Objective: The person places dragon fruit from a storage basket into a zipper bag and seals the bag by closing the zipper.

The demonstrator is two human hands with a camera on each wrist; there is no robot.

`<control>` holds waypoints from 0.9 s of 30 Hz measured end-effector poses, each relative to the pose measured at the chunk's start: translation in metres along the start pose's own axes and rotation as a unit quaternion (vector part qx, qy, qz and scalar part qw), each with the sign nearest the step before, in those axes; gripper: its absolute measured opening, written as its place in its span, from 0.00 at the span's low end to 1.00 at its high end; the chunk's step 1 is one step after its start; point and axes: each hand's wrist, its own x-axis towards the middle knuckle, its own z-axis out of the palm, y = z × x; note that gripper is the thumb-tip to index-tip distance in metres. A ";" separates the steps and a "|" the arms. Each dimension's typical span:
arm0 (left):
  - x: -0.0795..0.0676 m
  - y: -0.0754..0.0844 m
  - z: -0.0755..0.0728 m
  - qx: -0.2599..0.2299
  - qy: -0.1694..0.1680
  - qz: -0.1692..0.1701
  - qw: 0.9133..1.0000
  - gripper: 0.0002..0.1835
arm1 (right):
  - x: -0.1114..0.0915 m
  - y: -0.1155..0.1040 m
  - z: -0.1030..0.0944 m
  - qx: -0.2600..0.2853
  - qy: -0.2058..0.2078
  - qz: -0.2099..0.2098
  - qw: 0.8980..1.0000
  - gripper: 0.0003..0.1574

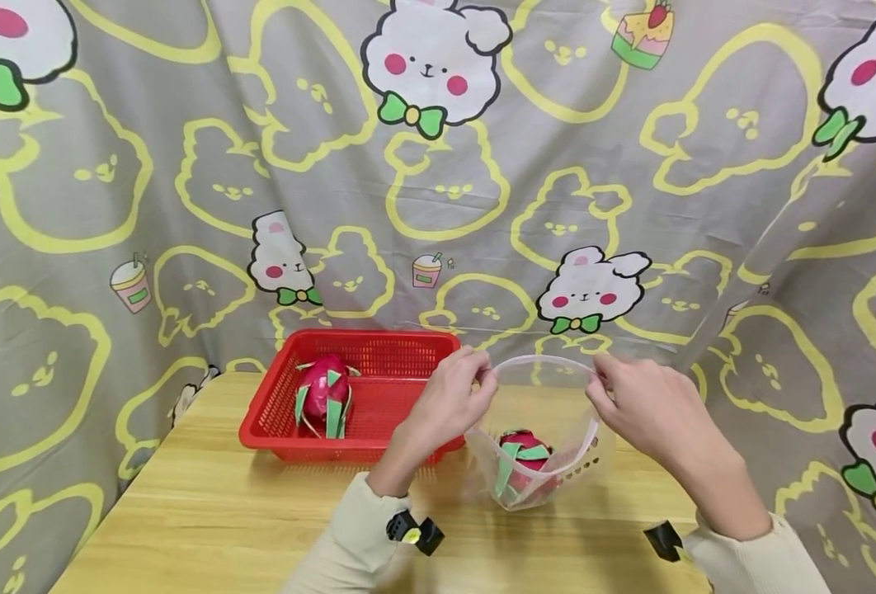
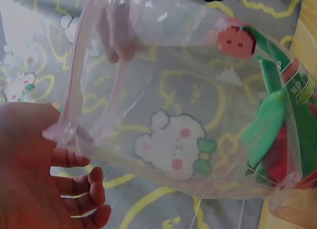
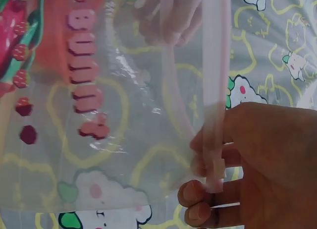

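Note:
A clear plastic zip bag with a pale pink rim stands on the table, its mouth held wide. My left hand pinches the left end of the rim between thumb and forefinger; its other fingers curl loosely below in the left wrist view. At the opposite end, my right hand grips the rim beside a small slider. Inside the bag, at the bottom, lies a pink dragon fruit with green scales. Another dragon fruit sits in the left part of a red plastic basket.
The basket is just left of the bag, behind my left forearm. Both rest on a light wooden table. A grey curtain with cartoon rabbits hangs close behind the table and along its sides.

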 end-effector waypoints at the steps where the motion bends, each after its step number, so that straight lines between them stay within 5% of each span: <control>1: 0.001 -0.001 0.000 -0.001 -0.001 -0.004 1.000 0.12 | -0.001 0.001 0.002 -0.005 0.005 -0.005 1.000 0.16; 14: 0.012 -0.011 0.001 0.045 -0.016 -0.001 0.999 0.10 | -0.009 0.002 0.023 -0.018 0.069 -0.029 0.997 0.14; 20: 0.002 -0.007 -0.012 0.103 -0.060 0.024 0.993 0.10 | -0.008 0.005 0.027 -0.016 0.072 -0.030 0.997 0.14; 27: -0.005 -0.014 -0.028 0.112 -0.091 0.017 0.989 0.08 | -0.008 0.010 0.029 0.002 0.061 0.000 0.998 0.13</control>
